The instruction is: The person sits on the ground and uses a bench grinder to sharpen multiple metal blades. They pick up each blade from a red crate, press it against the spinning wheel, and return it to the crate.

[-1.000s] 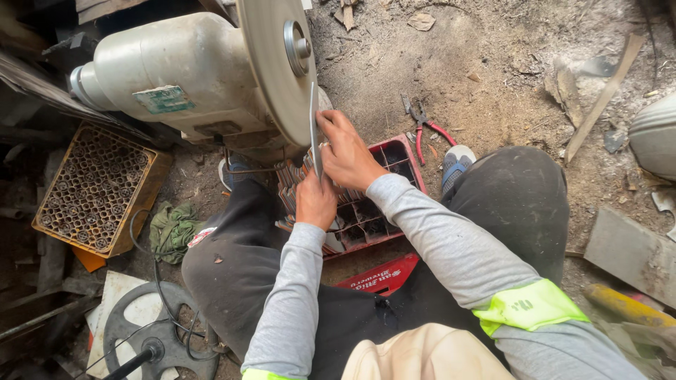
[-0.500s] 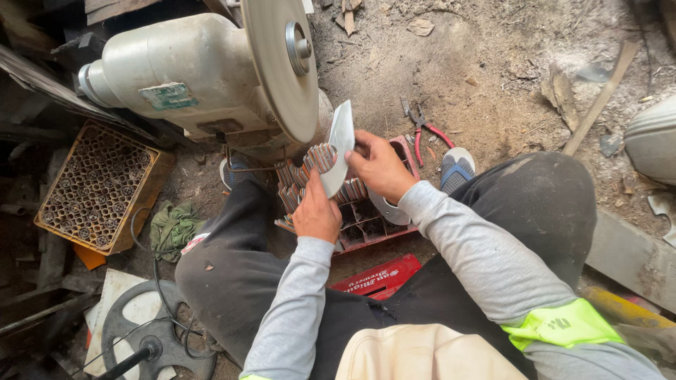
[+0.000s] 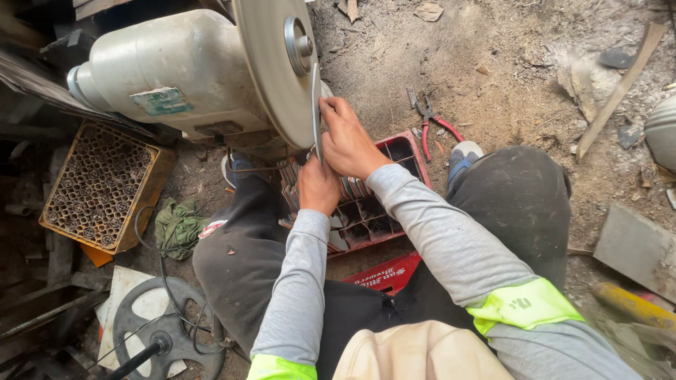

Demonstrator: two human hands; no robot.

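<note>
A flat metal blade (image 3: 316, 112) stands on edge against the face of a large grinding disc (image 3: 271, 67) mounted on a pale motor housing (image 3: 162, 70). My right hand (image 3: 346, 137) grips the blade's upper part. Below it, my left hand (image 3: 317, 184) holds the blade's lower end. Both arms wear grey sleeves with bright yellow-green bands. A red plastic crate (image 3: 373, 211) with divided cells lies between my knees, under the hands.
A yellow crate (image 3: 105, 186) full of small tubes sits at left, a green rag (image 3: 177, 225) beside it. Red-handled pliers (image 3: 433, 123) lie on the dirt floor. A grey wheel (image 3: 165, 341) with cable is at bottom left. Scrap boards lie at right.
The blade, turned flat-side up half a second ago, is back on edge against the disc. Both hands have shifted with it.
</note>
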